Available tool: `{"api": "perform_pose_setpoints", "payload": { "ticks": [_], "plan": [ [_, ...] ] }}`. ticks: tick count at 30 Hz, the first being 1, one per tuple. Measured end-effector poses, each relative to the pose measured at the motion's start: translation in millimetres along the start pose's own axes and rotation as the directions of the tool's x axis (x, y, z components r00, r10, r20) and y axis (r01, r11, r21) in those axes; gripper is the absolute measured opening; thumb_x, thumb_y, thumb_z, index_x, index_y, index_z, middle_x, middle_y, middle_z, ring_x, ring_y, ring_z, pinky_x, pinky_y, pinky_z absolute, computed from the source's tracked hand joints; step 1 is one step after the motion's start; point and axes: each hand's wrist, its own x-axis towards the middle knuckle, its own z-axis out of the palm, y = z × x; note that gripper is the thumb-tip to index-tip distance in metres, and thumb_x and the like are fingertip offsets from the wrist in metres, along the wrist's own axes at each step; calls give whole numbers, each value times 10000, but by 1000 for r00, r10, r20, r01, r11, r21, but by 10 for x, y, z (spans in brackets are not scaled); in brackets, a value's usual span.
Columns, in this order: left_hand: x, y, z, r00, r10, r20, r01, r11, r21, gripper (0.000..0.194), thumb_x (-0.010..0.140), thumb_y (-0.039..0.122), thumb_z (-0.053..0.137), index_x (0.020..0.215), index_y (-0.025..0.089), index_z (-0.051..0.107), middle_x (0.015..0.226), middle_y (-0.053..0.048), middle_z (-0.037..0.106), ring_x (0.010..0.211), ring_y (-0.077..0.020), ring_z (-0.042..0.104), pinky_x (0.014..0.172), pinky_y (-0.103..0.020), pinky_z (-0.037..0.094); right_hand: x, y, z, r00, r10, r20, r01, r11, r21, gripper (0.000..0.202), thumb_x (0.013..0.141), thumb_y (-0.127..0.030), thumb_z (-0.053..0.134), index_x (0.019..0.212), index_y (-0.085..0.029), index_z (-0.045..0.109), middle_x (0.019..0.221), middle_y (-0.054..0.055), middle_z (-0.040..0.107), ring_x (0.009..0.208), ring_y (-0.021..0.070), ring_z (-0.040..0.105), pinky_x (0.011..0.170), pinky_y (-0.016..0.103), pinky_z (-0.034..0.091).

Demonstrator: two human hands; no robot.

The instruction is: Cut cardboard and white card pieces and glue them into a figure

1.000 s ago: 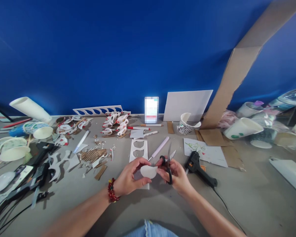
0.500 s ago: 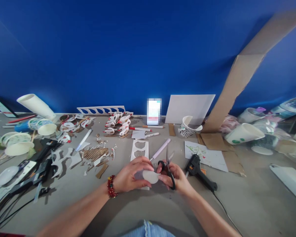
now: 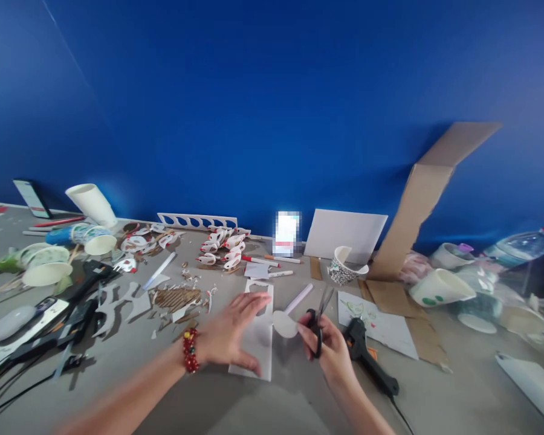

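My right hand point(image 3: 327, 345) grips black-handled scissors point(image 3: 318, 326), their blades pointing up and away from me. Between its thumb and fingertips it also pinches a white teardrop-shaped paper cutout point(image 3: 284, 325). My left hand point(image 3: 230, 332), with a red beaded bracelet at the wrist, is open with thumb and fingers spread, and nothing is in it. Below and beside that hand lies a white card strip point(image 3: 259, 356) with cut-out holes at its far end, partly covered by the fingers. A pale lilac pen-like tool point(image 3: 300, 297) rests just beyond the cutout.
A black glue gun point(image 3: 369, 356) lies right of my right hand, its cord running toward me. Small white-and-red paper birds point(image 3: 222, 246) cluster at the back. A patterned cut cup point(image 3: 344, 269) stands before a leaning white board point(image 3: 347, 232). Corrugated cardboard scraps point(image 3: 179, 298) lie at left.
My left hand has let go of the white cutout and moved left, opening its fingers. The cutout stays in my right hand with the scissors. The view has tilted up slightly.
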Motion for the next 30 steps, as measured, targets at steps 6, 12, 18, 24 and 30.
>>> {"api": "perform_pose_setpoints", "payload": {
  "ticks": [6,12,18,24,30],
  "plan": [
    [-302,-307,217,978,-96,187,49,969,241,1160,582,742,695,1517,235,232,1601,-177,143,1451,-431,122,1145,-638,92,116,-37,-134,985,-63,-163,80,991,103,348,704,-428,790,812,-177,575,528,-76,464,402,52,379,406,191,269],
    [-236,-233,399,985,-77,157,37,969,243,1080,645,748,641,1512,236,252,1603,-170,139,1459,-415,95,1154,-614,116,135,-203,-251,949,-110,-294,166,970,175,313,681,-381,804,797,-187,588,539,-76,452,404,59,380,392,201,247],
    [234,-21,504,982,-39,184,-5,972,237,1068,670,786,569,1500,179,281,1576,-225,194,1460,-412,99,1144,-623,110,107,-283,-283,941,-152,-303,205,967,152,305,694,-391,798,814,-187,606,569,-61,494,406,56,393,390,199,253],
    [667,63,704,997,45,65,-62,956,288,984,717,797,500,1437,134,402,1528,-238,313,1448,-407,161,1142,-620,130,111,-206,-240,960,-166,-227,189,978,86,338,690,-420,799,810,-182,590,494,-78,457,382,67,376,394,203,238],
    [857,59,770,995,88,-54,-70,959,274,1027,668,836,511,1355,74,493,1478,-257,390,1437,-401,208,1166,-572,144,150,-178,-220,964,-190,-187,200,979,37,334,723,-438,772,818,-180,583,452,-85,448,376,68,375,398,194,270]
  ]
}}
